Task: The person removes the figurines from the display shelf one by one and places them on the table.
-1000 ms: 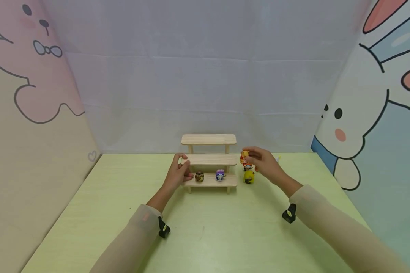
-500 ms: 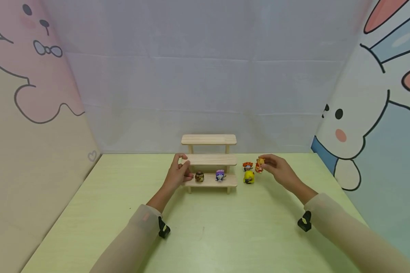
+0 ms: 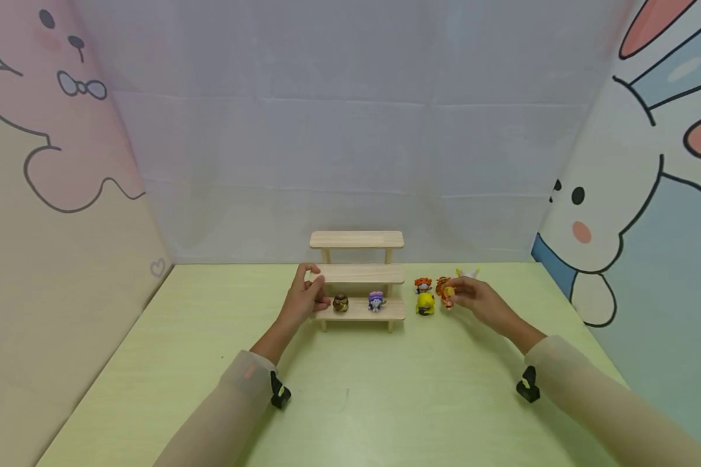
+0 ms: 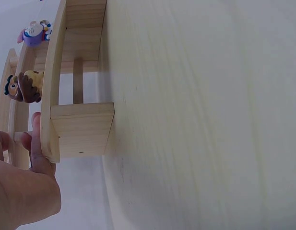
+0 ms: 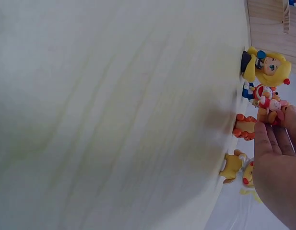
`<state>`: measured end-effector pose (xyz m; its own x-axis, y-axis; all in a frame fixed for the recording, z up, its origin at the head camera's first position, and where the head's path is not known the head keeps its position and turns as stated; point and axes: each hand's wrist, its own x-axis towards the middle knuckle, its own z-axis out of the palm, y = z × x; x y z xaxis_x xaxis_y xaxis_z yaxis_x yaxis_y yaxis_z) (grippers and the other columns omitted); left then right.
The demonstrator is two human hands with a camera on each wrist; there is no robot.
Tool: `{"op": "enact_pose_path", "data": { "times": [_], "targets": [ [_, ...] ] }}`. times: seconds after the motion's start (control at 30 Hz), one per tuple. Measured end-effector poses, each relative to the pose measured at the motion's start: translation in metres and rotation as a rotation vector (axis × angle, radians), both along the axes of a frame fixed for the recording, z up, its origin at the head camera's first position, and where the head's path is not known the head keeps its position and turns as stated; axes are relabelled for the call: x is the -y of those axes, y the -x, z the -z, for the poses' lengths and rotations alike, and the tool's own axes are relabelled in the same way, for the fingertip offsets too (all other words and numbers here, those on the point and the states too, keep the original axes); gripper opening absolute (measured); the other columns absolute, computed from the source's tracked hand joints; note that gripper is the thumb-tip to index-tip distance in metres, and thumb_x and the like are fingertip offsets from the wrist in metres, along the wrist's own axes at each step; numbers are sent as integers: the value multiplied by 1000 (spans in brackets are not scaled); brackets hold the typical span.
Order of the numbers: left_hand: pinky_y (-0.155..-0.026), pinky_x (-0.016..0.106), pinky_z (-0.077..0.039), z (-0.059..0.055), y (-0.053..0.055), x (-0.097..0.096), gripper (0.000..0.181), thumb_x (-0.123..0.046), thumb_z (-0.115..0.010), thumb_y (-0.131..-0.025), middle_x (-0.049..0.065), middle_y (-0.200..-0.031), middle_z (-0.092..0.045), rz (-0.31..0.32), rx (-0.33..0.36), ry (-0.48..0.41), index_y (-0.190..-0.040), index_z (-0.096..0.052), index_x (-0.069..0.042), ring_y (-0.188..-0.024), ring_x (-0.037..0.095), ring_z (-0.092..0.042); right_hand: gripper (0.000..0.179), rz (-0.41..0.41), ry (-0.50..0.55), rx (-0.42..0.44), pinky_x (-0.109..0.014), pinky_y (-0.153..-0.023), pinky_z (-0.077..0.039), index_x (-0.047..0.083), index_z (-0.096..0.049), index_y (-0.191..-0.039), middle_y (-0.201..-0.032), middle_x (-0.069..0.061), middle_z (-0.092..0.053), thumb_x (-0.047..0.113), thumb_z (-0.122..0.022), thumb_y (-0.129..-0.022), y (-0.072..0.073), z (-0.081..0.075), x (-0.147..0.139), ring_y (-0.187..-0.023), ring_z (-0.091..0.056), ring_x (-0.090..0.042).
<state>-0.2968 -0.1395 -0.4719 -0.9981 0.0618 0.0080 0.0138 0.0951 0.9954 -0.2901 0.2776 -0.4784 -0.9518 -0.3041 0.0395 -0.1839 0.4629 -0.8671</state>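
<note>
My right hand point(image 3: 480, 303) pinches a small yellow-and-red bear figurine point(image 5: 270, 110) with a pink piglet on its front, low over the table right of the shelf. Just behind it stands an orange striped tiger figurine point(image 3: 442, 284), partly covered. To their left are a yellow-haired figurine point(image 3: 425, 303) and a red-haired figurine point(image 3: 423, 285). My left hand point(image 3: 301, 297) grips the left end of the three-step wooden shelf point(image 3: 359, 274), fingers against its lower and middle steps. On the lowest step sit a brown owl figurine point(image 4: 28, 87) and a purple-hatted figurine point(image 4: 34, 35).
A white-and-yellow figurine point(image 3: 467, 272) stands behind my right hand, partly hidden. The pale table point(image 3: 350, 402) runs back to a white cloth wall point(image 3: 350, 143). Side panels with a cartoon bear and a rabbit point(image 3: 607, 214) close in left and right.
My right hand has carried the bear figurine away from the shelf, rightward and nearer to me, lower down. The tiger and the white-and-yellow figurine now show more. My left hand stays put.
</note>
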Motion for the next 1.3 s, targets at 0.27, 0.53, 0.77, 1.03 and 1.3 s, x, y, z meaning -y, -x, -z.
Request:
{"op": "enact_pose_path", "data": {
  "times": [0.27,0.53,0.77,1.03,1.3],
  "targets": [
    [-60,27,-61,3,1,1,22,-26,-52,-111,9,-84,-61,10,-4,4,-128,-43,-17,-68,17,-70,35,-25,-27,2,-18,-90,-53,-10,-55,-136,-137,-30,-58,5,-60,-104,-1,7,-2,-123,-60,-42],
    [-60,27,-61,2,1,1,22,-27,-52,-110,9,-82,-61,6,-7,19,-128,-43,-17,-68,17,-70,35,-33,-5,53,-24,-92,-56,-8,-53,-137,-138,-28,-54,3,-59,-104,-5,10,-5,-122,-61,-41],
    [-60,27,-61,3,1,0,22,-27,-52,-110,9,-81,-60,0,-10,17,-128,-43,-17,-68,17,-70,37,-39,-8,51,-30,-97,-56,-8,-51,-140,-143,-30,-51,2,-59,-104,-5,11,-4,-131,-54,-48],
    [-60,27,-61,3,0,0,21,-26,-52,-110,8,-80,-60,-1,-13,12,-127,-43,-17,-68,18,-69,38,-30,-56,6,-37,-103,-55,-7,-52,-141,-143,-28,-56,4,-59,-105,-5,1,-4,-134,-52,-46],
    [-60,27,-61,2,0,0,22,-26,-52,-110,8,-81,-60,-3,-13,11,-127,-43,-17,-68,17,-69,40,-31,-99,-67,-58,-108,-47,-7,-50,-144,-146,-28,-52,7,-57,-107,-5,-21,2,-136,-51,-46]
  ]
}}
